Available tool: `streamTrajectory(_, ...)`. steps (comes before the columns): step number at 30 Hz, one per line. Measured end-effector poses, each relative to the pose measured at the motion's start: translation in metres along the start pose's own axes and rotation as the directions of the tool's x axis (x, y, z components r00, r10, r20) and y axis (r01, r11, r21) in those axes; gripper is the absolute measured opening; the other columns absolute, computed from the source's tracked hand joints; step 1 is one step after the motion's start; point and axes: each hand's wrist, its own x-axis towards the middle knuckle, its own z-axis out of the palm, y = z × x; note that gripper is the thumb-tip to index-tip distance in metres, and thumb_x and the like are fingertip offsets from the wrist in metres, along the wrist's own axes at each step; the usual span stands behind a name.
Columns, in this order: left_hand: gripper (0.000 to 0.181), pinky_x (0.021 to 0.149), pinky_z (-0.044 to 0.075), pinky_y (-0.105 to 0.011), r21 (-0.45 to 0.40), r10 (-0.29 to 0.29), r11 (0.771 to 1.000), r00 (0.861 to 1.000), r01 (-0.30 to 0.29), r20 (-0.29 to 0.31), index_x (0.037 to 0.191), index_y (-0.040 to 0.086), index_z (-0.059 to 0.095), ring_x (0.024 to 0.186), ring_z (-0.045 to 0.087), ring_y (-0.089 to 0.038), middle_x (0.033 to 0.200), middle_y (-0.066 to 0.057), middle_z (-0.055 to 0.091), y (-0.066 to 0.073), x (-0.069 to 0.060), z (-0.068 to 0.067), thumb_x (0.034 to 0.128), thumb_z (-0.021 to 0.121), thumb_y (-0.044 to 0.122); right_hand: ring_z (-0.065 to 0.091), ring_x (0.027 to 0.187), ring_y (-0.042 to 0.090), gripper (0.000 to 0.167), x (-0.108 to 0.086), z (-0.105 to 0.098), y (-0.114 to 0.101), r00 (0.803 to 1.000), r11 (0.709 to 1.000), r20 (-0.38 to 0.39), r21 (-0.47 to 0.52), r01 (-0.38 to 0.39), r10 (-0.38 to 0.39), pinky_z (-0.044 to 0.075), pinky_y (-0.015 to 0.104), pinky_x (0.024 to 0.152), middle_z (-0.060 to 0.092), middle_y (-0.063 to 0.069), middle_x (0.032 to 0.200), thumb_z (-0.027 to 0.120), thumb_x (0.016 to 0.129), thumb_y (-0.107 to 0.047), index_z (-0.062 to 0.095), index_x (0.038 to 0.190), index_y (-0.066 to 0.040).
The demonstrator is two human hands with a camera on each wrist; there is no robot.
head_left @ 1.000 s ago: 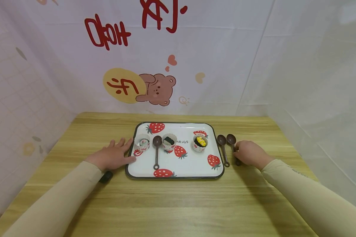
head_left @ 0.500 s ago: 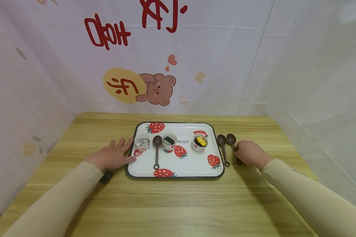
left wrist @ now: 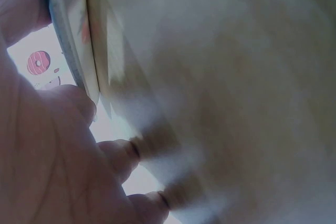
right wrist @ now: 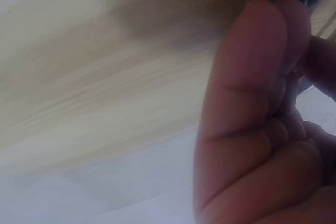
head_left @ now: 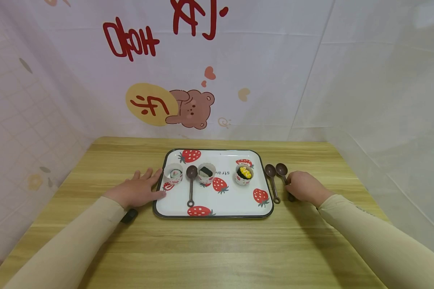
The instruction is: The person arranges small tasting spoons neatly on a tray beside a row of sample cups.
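Observation:
My right hand (head_left: pixel 305 186) pinches the handle of a dark brown spoon (head_left: pixel 281 169) that lies on the table right of the tray. Its fingers partly hide the handle; the ring end shows at the top right of the right wrist view. Just left of it lies a matching spoon (head_left: pixel 270 170), beside the tray's edge. With fingers spread, my left hand (head_left: pixel 137 189) rests at the left edge of the white strawberry-print tray (head_left: pixel 231 204), its thumb over the dark rim. On the tray lies another brown spoon (head_left: pixel 191 172), between two paper cups.
Three small paper cups stand on the tray: one with a sushi roll piece (head_left: pixel 175 173), one with a dark and white piece (head_left: pixel 206 172), one with a yellow-topped piece (head_left: pixel 245 173). A black object (head_left: pixel 129 216) sits by my left wrist. White curtains (head_left: pixel 267 72) surround the table.

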Motion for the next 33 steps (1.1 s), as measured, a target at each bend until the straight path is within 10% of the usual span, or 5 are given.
streamTrajectory(33, 0.102, 0.117, 0.021, -0.081, -0.004, 0.009, 1.0, 1.0, -0.009, -0.008, 0.17, 0.011, 0.013, 0.151, 0.008, -0.071, 0.172, -0.033, 0.012, -0.0014, 0.0004, 0.0008, 0.0986, 0.049, 0.074, 0.06, 0.07, 0.021, 0.012, 0.001, 0.0015, 0.0013, 1.0, 0.999, 0.006, 0.021, -0.024, 0.024, 0.052, 0.041, 0.075, 0.064, 0.002, 0.069, 0.067, 0.089, -0.011, 0.067, 0.076, -0.009)
